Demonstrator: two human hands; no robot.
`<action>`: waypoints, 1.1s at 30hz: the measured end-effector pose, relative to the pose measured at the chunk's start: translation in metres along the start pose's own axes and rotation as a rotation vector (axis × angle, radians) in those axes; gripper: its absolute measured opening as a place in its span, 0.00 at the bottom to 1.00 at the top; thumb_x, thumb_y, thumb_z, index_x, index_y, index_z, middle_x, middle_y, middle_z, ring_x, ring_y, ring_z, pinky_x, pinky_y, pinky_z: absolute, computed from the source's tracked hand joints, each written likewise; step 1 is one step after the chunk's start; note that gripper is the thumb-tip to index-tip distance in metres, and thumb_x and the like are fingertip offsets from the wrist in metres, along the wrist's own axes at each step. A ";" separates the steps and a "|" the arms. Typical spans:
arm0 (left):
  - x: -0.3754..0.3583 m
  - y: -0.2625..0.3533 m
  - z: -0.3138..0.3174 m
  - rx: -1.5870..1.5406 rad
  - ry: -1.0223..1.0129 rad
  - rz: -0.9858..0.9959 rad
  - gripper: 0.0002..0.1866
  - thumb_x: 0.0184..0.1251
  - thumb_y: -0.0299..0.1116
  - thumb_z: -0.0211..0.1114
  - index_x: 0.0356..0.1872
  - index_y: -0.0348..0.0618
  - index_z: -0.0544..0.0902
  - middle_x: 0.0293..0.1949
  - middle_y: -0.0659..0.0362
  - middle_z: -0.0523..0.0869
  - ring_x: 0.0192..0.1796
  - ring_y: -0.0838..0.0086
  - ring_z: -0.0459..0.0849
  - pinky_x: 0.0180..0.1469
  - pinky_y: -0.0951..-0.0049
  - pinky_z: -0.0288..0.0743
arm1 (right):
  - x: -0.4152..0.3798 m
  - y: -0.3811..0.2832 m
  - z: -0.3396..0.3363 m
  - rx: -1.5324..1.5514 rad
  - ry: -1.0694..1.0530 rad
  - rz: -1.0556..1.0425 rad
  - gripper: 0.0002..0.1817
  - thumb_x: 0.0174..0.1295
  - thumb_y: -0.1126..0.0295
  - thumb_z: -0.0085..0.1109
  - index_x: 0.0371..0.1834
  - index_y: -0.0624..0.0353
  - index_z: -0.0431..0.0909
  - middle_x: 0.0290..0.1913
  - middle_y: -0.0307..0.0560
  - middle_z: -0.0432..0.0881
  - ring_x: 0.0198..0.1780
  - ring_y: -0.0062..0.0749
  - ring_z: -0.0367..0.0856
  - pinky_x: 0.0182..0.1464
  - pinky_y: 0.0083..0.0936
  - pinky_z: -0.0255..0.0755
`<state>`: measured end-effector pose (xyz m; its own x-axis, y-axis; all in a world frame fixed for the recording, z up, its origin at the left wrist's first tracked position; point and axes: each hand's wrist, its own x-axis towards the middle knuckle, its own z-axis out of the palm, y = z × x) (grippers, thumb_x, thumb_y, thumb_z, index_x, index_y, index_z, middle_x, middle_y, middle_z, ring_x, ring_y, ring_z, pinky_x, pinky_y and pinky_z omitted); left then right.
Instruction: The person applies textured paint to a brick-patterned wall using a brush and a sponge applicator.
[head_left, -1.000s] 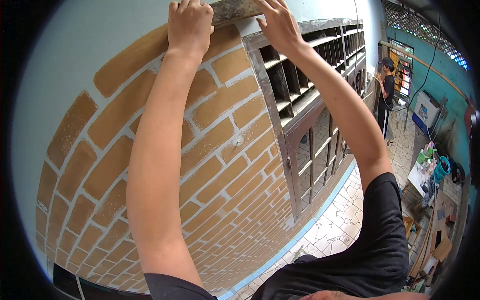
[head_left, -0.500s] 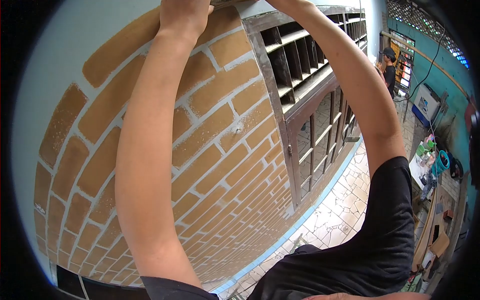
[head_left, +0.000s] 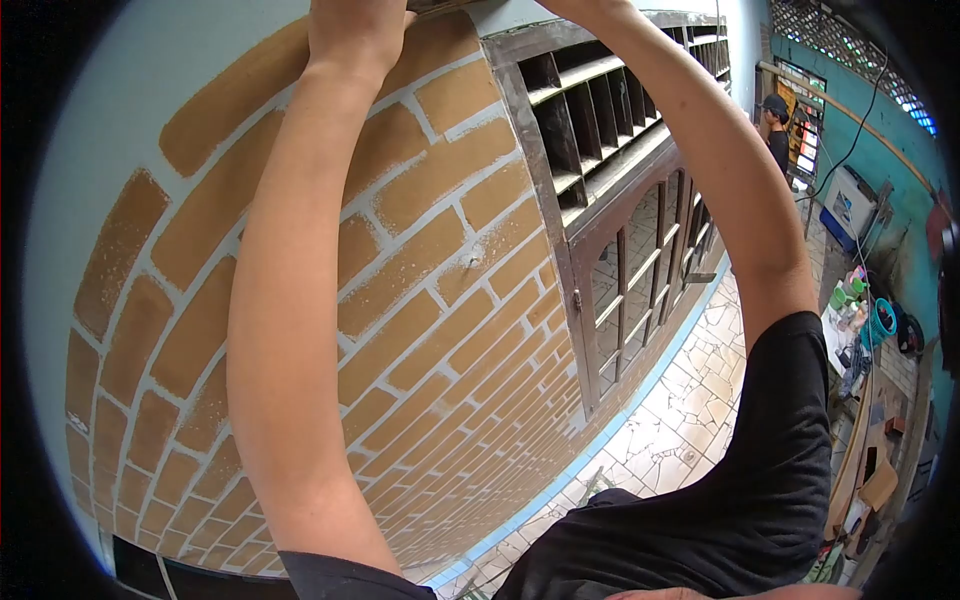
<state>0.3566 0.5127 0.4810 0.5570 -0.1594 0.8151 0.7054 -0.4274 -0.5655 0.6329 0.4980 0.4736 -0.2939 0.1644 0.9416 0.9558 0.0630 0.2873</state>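
Observation:
Both my arms reach up along a wall painted with tan bricks and pale joints point(head_left: 420, 200). At the top edge, my left hand point(head_left: 358, 35) is near the upper bricks, its fingers cut off by the frame. My right hand point(head_left: 580, 6) is mostly beyond the top edge, above the wooden window frame point(head_left: 505, 45), and only its wrist end shows. Between the hands, a thin strip of a brownish object point(head_left: 440, 6) peeks in at the top; what it is and whether either hand holds it, I cannot make out.
Right of the bricks is a brown window with vent slats point(head_left: 590, 125) and barred panes point(head_left: 640, 270). Cracked-tile flooring point(head_left: 680, 400) lies below. Farther right are a person in a black cap point(head_left: 776, 125), a white and blue cooler point(head_left: 850, 208), a teal bucket point(head_left: 880, 322) and wooden boards point(head_left: 850, 450).
My left hand and forearm have shifted slightly left. The view has moved a little, and the person in the background has turned or shifted slightly.

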 end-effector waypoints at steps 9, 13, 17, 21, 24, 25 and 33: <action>0.002 0.004 0.005 0.014 0.021 0.005 0.17 0.55 0.38 0.81 0.45 0.46 0.88 0.49 0.59 0.87 0.61 0.67 0.81 0.66 0.59 0.71 | -0.005 0.003 0.020 -0.016 0.064 0.063 0.16 0.64 0.83 0.56 0.56 0.66 0.77 0.48 0.65 0.82 0.55 0.53 0.83 0.56 0.44 0.78; 0.000 -0.002 0.008 -0.058 0.016 -0.027 0.18 0.54 0.38 0.82 0.45 0.46 0.88 0.49 0.58 0.87 0.60 0.65 0.82 0.65 0.59 0.71 | 0.006 -0.063 -0.030 0.466 0.111 0.746 0.13 0.74 0.72 0.53 0.56 0.67 0.77 0.47 0.65 0.81 0.53 0.49 0.83 0.57 0.44 0.77; -0.002 -0.004 0.008 -0.067 0.004 -0.040 0.18 0.54 0.37 0.82 0.45 0.46 0.88 0.48 0.57 0.86 0.60 0.63 0.82 0.64 0.59 0.71 | 0.002 -0.050 -0.027 0.438 0.001 0.423 0.17 0.75 0.63 0.54 0.53 0.68 0.78 0.48 0.67 0.81 0.53 0.48 0.82 0.55 0.44 0.77; -0.001 -0.005 0.009 -0.063 0.021 -0.030 0.18 0.54 0.37 0.82 0.44 0.46 0.88 0.48 0.56 0.86 0.59 0.64 0.82 0.64 0.59 0.71 | -0.004 -0.046 -0.018 0.793 0.140 0.708 0.17 0.70 0.62 0.62 0.46 0.69 0.82 0.43 0.62 0.85 0.43 0.46 0.85 0.47 0.44 0.80; 0.000 -0.004 0.009 -0.056 0.018 -0.029 0.18 0.54 0.37 0.82 0.44 0.46 0.88 0.48 0.57 0.86 0.59 0.64 0.82 0.64 0.59 0.71 | -0.013 -0.034 -0.005 0.464 0.172 0.387 0.16 0.68 0.62 0.65 0.38 0.69 0.84 0.37 0.58 0.86 0.37 0.44 0.86 0.40 0.44 0.80; 0.001 -0.004 0.009 -0.062 0.020 -0.031 0.18 0.53 0.37 0.82 0.44 0.46 0.88 0.48 0.57 0.86 0.59 0.64 0.82 0.64 0.59 0.72 | -0.015 -0.038 -0.005 0.229 0.226 0.337 0.16 0.67 0.63 0.67 0.34 0.69 0.85 0.32 0.57 0.87 0.33 0.43 0.86 0.37 0.43 0.80; 0.000 0.001 0.007 -0.041 0.069 0.006 0.18 0.53 0.36 0.82 0.45 0.46 0.87 0.49 0.57 0.86 0.60 0.65 0.82 0.65 0.59 0.72 | 0.001 -0.094 -0.021 0.280 -0.025 0.654 0.33 0.57 0.45 0.79 0.19 0.70 0.80 0.16 0.54 0.79 0.23 0.39 0.81 0.30 0.40 0.77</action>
<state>0.3608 0.5187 0.4793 0.5283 -0.2222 0.8195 0.6829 -0.4623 -0.5656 0.5431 0.4711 0.4510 0.3352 0.2773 0.9004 0.8985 0.1934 -0.3941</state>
